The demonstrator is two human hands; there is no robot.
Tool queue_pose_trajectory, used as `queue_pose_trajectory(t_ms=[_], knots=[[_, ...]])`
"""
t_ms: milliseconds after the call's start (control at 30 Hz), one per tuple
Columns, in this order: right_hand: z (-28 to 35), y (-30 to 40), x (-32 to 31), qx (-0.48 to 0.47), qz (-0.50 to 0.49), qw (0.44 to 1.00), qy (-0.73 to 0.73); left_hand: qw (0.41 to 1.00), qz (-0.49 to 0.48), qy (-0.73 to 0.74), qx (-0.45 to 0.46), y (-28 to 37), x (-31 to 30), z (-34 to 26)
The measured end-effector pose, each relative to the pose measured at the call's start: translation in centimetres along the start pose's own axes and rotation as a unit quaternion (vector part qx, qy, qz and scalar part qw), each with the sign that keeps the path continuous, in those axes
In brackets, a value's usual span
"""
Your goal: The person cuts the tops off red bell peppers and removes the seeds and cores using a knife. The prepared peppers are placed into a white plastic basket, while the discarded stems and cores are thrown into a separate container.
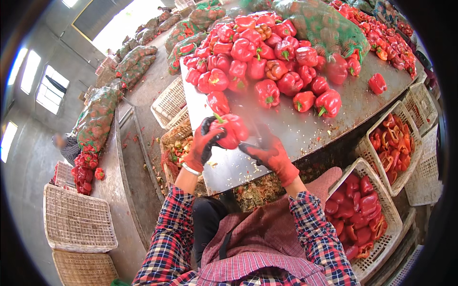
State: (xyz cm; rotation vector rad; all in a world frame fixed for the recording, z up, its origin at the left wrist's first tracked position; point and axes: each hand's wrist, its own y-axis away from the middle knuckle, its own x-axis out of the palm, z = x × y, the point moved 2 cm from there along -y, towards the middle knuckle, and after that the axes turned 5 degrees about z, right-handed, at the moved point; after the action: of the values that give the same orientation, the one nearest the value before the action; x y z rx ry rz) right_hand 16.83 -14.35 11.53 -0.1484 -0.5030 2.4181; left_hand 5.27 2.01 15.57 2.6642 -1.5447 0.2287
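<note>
My left hand point(205, 143), in a red and black work glove, grips a red bell pepper point(232, 131) with a green stem over the near left corner of a metal table point(229, 171). My right hand point(272, 153), gloved alike, is just right of that pepper, its fingers bent. A blurred, narrow thing seems to be between the right thumb and fingers, but I cannot tell what it is. A large heap of whole red bell peppers point(256, 68) lies beyond both hands. Pale seeds are scattered over the tabletop.
At the right, plastic crates point(393, 218) hold cut red peppers point(357, 207). A crate of pepper scraps point(179, 146) stands left of the table. Green mesh sacks point(322, 28) lie behind the heap. Stacked crates point(78, 220) and a person point(69, 148) are at the far left.
</note>
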Motion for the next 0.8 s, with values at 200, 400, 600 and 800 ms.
queue_pose_trajectory(t_ms=[200, 400, 600, 800], knots=[[0.2, 1.0, -2.5, 0.182, 0.083, 0.899, -0.39, 0.99, 0.121, -0.019, 0.075, 1.0, 1.4, 0.8], [-1.3, 1.0, -4.9, 0.166, -0.06, 0.931, -0.319, 0.939, 0.185, 0.281, -0.074, 2.6, 1.0, 4.6], [-2.1, 0.1, -4.4, 0.24, -0.116, 0.928, -0.262, 0.991, 0.085, 0.04, -0.09, 1.6, 1.1, 6.0], [-1.5, 0.1, -4.2, 0.214, -0.064, 0.945, -0.237, 0.713, 0.011, -0.623, 0.321, -0.5, 6.5, -1.0]])
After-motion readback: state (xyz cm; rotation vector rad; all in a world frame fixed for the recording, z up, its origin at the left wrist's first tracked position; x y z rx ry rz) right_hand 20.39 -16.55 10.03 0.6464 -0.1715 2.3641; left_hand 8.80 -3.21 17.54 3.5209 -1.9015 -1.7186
